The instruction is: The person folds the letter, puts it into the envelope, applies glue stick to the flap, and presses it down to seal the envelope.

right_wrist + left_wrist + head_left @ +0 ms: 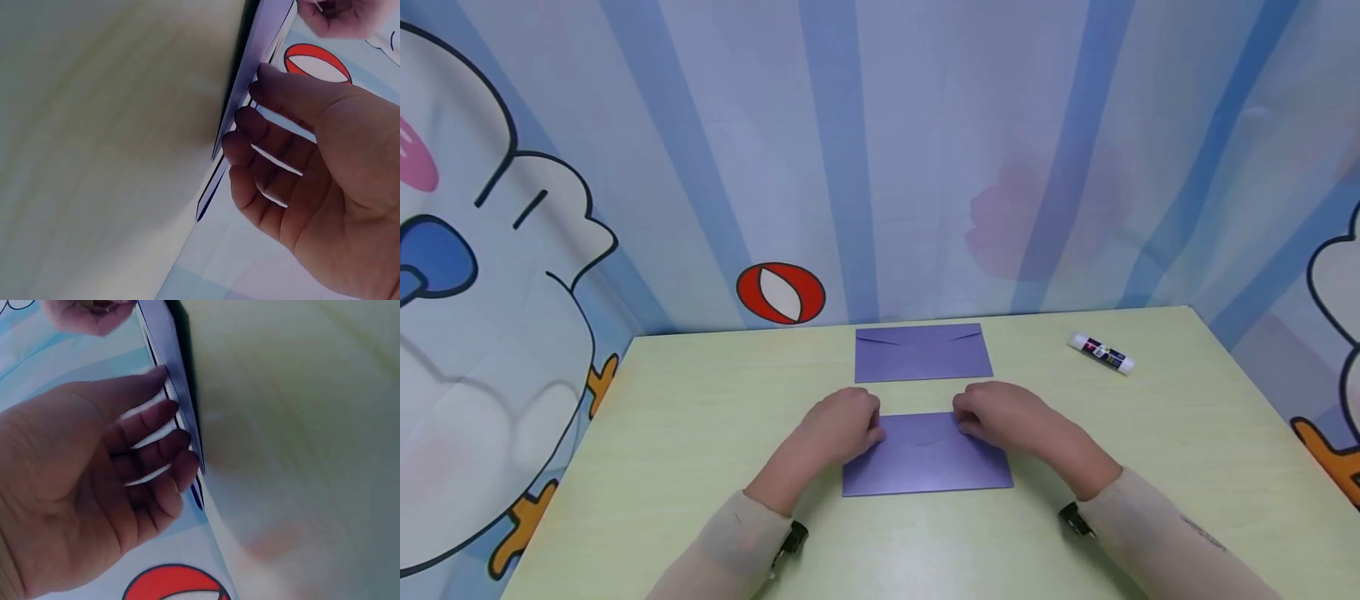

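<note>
A purple envelope (pixel 928 467) lies flat on the table in front of me, its back side up. My left hand (pixel 842 423) rests over its far left corner, fingers bent and tips against the paper. Over the far right corner is my right hand (pixel 1003 417), bent the same way. Both wrist views show the thumb and fingertips touching the envelope (pixel 178 356), with gaps between the fingers. Under the hands the corners are hidden. A second purple envelope (pixel 923 357) lies just beyond, its flap edge toward the wall.
A white glue stick (pixel 1102 353) with a dark label lies at the back right of the pale wooden table (pixel 715 425). Behind the table hangs a blue striped backdrop (pixel 917 167) with cartoon figures and a red and white ball (pixel 781 293).
</note>
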Motion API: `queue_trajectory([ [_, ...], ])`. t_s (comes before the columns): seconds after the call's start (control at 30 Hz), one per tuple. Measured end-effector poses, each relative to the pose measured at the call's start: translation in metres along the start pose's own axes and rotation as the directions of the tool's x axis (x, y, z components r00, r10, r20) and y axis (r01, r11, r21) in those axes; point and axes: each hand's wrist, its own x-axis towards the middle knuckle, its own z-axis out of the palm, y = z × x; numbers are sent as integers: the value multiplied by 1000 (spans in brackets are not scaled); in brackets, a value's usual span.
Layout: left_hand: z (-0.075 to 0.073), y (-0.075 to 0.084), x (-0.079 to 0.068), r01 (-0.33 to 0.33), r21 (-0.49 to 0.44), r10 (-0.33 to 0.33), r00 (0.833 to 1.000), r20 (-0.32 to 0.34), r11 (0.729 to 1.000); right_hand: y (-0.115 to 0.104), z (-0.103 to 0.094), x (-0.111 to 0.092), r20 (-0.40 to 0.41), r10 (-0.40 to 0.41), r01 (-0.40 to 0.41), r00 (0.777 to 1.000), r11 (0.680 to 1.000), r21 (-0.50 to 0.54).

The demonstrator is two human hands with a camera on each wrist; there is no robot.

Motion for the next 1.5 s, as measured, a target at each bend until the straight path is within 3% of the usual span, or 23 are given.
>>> queue_trajectory([
  [0.4, 7, 25, 19, 52, 76, -57, 997, 53, 996, -19, 5, 24, 72, 22, -25, 997, 998, 53],
  [0.63, 1, 38, 20, 108, 92, -114, 992, 62, 990, -32, 4, 30, 63, 57, -60, 996, 997, 44],
  [0.83, 1, 43, 5, -35, 130, 38, 999, -14, 991, -40, 7, 17, -26, -10, 9, 1000, 999, -44],
  [0.93, 3, 47, -7, -83, 170, 86, 996, -11, 982, -44, 8, 5, -55, -55, 49, 997, 994, -98],
  [1.2, 12, 51, -29, -133, 223, 120, 990, 70, 966, -51, 13, -23, 24, -44, 47, 999, 984, -174],
  [1.5, 15, 41, -45, -113, 205, 95, 991, 96, 972, -44, 13, -44, 97, 36, -28, 995, 996, -86],
])
